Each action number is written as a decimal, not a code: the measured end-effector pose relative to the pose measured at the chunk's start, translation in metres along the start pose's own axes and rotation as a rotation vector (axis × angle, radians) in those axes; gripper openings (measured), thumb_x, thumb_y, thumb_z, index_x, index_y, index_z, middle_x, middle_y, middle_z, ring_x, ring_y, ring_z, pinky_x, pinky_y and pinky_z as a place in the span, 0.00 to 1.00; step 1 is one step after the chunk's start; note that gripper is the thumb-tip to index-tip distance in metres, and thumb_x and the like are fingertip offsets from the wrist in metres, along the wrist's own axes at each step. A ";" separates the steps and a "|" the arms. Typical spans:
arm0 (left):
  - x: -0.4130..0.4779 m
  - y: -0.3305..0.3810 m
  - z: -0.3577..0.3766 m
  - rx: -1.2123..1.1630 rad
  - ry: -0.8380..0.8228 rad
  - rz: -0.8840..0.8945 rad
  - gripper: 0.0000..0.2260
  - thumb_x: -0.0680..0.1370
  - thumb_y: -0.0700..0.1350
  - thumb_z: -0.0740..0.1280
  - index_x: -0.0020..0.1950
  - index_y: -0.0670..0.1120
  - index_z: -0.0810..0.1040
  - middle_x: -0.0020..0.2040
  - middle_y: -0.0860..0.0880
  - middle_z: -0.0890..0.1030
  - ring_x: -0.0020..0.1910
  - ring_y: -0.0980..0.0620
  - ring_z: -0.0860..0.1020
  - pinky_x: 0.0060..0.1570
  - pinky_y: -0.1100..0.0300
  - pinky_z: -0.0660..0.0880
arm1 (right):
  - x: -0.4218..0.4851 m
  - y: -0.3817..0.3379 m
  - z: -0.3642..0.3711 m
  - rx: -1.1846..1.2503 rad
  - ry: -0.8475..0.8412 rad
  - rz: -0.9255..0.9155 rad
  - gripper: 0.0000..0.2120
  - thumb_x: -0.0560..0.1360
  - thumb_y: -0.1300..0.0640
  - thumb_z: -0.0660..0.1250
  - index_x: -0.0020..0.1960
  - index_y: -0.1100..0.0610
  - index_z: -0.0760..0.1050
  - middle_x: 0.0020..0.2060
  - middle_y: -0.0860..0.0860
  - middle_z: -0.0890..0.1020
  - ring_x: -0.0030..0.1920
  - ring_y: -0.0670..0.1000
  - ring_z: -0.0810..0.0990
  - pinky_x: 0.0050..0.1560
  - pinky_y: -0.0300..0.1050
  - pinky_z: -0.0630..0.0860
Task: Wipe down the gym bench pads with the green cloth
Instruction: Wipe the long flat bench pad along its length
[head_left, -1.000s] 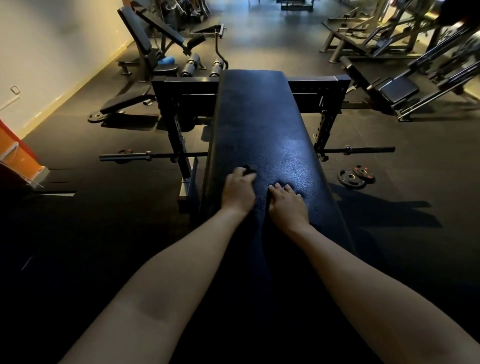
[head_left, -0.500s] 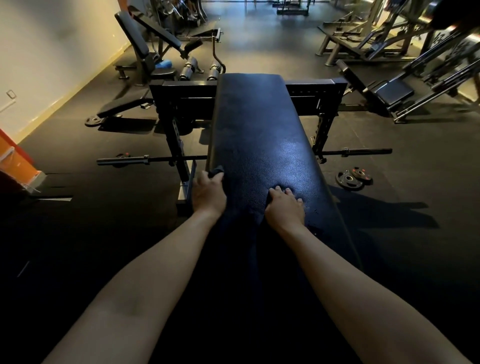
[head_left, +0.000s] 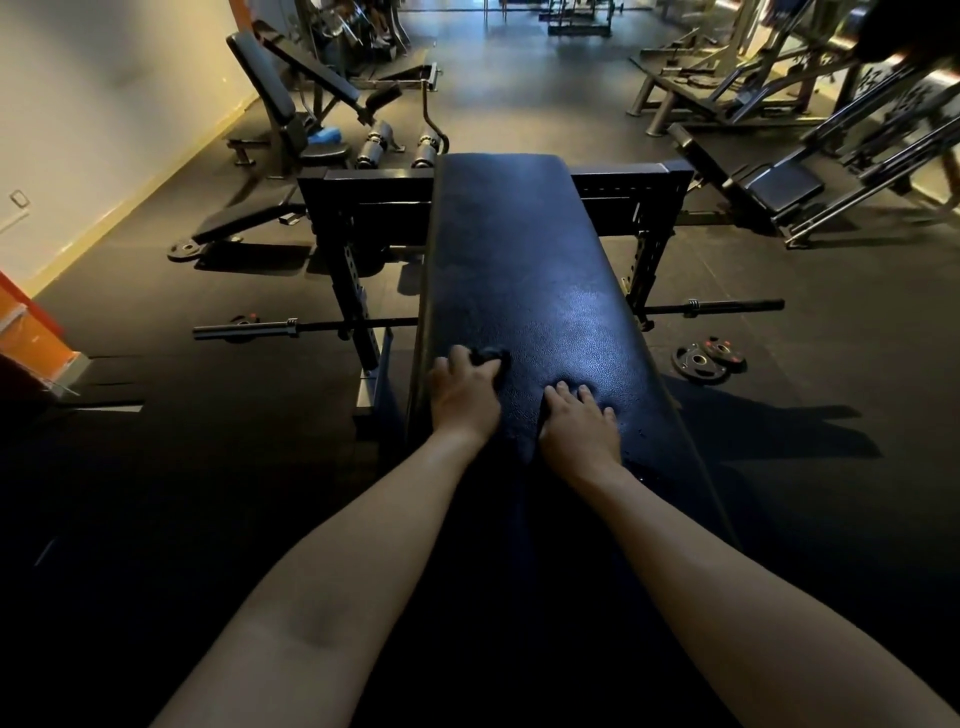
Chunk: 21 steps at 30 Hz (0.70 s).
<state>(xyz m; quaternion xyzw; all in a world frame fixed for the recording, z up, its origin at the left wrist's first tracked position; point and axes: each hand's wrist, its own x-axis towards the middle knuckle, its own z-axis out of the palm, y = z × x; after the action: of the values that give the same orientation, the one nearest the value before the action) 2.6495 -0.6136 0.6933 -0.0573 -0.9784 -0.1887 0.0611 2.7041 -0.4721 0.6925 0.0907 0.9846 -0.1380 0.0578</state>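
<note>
A long black bench pad (head_left: 519, 249) runs away from me down the middle of the head view, shiny where the light hits it. My left hand (head_left: 464, 393) lies on the pad near its left edge, fingers curled over a small bunched cloth (head_left: 490, 357) that looks dark in this dim light; only a bit of it shows past the fingertips. My right hand (head_left: 579, 423) rests flat on the pad just to the right, fingers straight and spread, holding nothing.
The bench's black rack frame (head_left: 358, 218) crosses behind the pad. A barbell (head_left: 291, 327) lies on the floor under it, with weight plates (head_left: 706, 358) at the right. An incline bench (head_left: 291, 114) stands back left; more machines (head_left: 779, 171) stand back right.
My left hand with the cloth slid left to the pad's edge, then came back right a little onto the pad. My right hand stayed planted in place.
</note>
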 end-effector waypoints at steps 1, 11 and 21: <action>0.003 -0.017 -0.003 -0.043 0.013 -0.051 0.21 0.81 0.40 0.57 0.73 0.55 0.73 0.68 0.42 0.65 0.65 0.38 0.65 0.66 0.46 0.64 | 0.000 -0.001 0.001 0.005 0.012 0.006 0.27 0.80 0.58 0.53 0.79 0.52 0.58 0.80 0.48 0.58 0.80 0.54 0.52 0.76 0.63 0.51; -0.008 -0.062 -0.027 -0.327 -0.061 -0.532 0.19 0.84 0.45 0.54 0.75 0.54 0.66 0.74 0.40 0.58 0.70 0.36 0.63 0.66 0.41 0.68 | -0.003 -0.001 -0.003 0.039 -0.007 -0.006 0.26 0.79 0.59 0.53 0.78 0.52 0.60 0.79 0.49 0.58 0.80 0.55 0.53 0.76 0.65 0.51; -0.027 -0.033 -0.025 -0.287 0.035 -0.200 0.16 0.84 0.47 0.55 0.70 0.52 0.73 0.68 0.45 0.66 0.67 0.42 0.68 0.64 0.49 0.68 | -0.019 0.025 -0.023 0.262 0.142 0.034 0.16 0.74 0.63 0.60 0.59 0.57 0.79 0.58 0.56 0.80 0.61 0.60 0.76 0.59 0.53 0.74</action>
<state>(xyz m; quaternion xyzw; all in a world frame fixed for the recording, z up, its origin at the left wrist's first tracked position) 2.6739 -0.6558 0.7009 0.0356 -0.9410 -0.3326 0.0502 2.7256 -0.4451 0.7108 0.1234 0.9581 -0.2575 -0.0218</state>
